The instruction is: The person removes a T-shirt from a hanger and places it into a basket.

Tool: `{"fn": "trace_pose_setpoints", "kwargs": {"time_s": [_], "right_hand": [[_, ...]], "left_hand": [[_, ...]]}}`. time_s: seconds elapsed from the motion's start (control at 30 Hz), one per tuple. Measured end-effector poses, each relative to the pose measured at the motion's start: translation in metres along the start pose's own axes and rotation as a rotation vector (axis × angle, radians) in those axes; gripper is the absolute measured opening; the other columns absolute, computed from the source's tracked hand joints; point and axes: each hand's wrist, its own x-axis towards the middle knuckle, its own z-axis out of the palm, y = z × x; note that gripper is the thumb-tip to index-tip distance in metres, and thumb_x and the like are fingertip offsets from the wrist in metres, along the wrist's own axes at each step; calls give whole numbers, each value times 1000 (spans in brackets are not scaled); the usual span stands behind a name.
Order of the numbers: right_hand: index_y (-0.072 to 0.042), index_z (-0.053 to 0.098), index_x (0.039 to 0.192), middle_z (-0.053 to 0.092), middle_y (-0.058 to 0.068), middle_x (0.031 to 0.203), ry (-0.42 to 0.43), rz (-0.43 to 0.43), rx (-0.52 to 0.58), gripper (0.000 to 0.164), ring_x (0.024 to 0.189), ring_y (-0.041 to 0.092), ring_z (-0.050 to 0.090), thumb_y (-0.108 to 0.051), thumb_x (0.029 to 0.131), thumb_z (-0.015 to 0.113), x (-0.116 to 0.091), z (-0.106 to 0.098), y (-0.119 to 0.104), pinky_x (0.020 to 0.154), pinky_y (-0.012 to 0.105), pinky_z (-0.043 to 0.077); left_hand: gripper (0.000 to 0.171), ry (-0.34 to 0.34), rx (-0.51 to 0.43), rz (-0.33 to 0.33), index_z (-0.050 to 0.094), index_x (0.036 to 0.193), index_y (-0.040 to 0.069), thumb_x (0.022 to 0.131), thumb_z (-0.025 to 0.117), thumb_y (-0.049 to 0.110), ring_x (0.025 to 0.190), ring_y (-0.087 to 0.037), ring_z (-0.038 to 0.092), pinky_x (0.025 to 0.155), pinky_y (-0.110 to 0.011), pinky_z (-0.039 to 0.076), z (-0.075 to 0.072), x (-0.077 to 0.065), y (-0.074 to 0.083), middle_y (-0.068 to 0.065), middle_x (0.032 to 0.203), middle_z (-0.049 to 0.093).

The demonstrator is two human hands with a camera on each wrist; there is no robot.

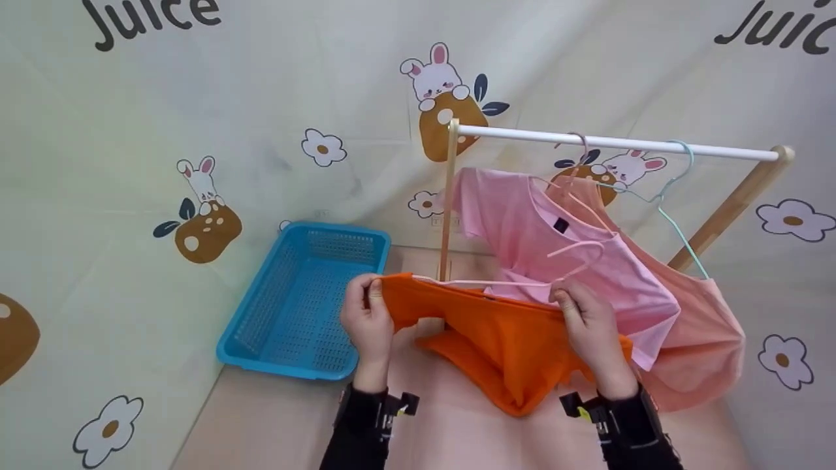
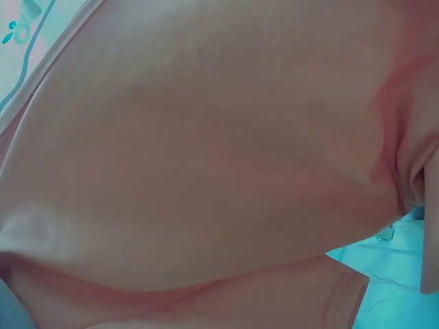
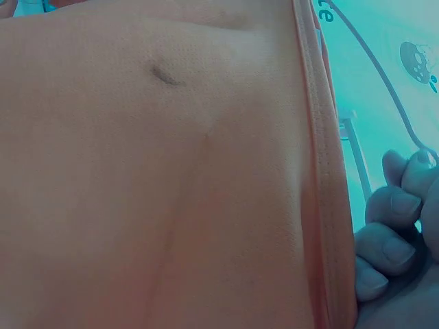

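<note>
An orange shirt (image 1: 516, 346) hangs between the two hands above the table, its lower part drooping in folds. A pale pink hanger (image 1: 499, 283) lies along its top edge, one arm reaching into the shoulder at the left; its hook tilts up and right. The left hand (image 1: 369, 321) pinches the shirt at that shoulder, thumb on the near side. The right hand (image 1: 590, 323) grips the hanger just below the hook, close to the neckline. Curled fingers (image 3: 394, 250) appear in the right wrist view beside the cloth. Cloth fills most of the left wrist view, with the left hand hidden.
A blue plastic basket (image 1: 232, 349) stands to the left. Behind the hands is a rack with a white rail (image 1: 627, 141) and wooden posts. On it hang a pink T-shirt (image 1: 516, 215) and a peach garment (image 1: 705, 346). A printed cloth (image 1: 294, 78) covers the walls.
</note>
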Motion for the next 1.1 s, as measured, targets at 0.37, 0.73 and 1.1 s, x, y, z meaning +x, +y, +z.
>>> {"fn": "trace_pose_setpoints", "kwargs": {"time_s": [0.37, 0.73, 1.1], "right_hand": [[-4, 62, 87, 58, 5, 78, 53, 66, -51, 11, 71, 10, 49, -2, 97, 58, -11, 1, 5, 69, 18, 38], [7, 56, 88, 45, 1, 72, 145, 187, 106, 17, 66, 9, 42, -3, 101, 51, -7, 3, -14, 64, 20, 34], [6, 46, 91, 26, 4, 59, 265, 256, 788, 27, 49, 14, 22, -17, 105, 43, 8, 21, -25, 49, 27, 18]], "left_hand": [[10, 93, -119, -195, 61, 104, -4, 100, 53, 0, 85, -23, 59, 74, -29, 54, 7, 2, 9, -14, 97, 64], [9, -43, -100, -147, 63, 103, -1, 100, 55, 3, 85, -22, 61, 74, -31, 55, 5, -2, 10, -10, 97, 66], [9, -217, -79, 47, 67, 99, 0, 93, 63, -5, 79, -21, 63, 69, -25, 53, 19, -24, 4, -11, 91, 68]]}}
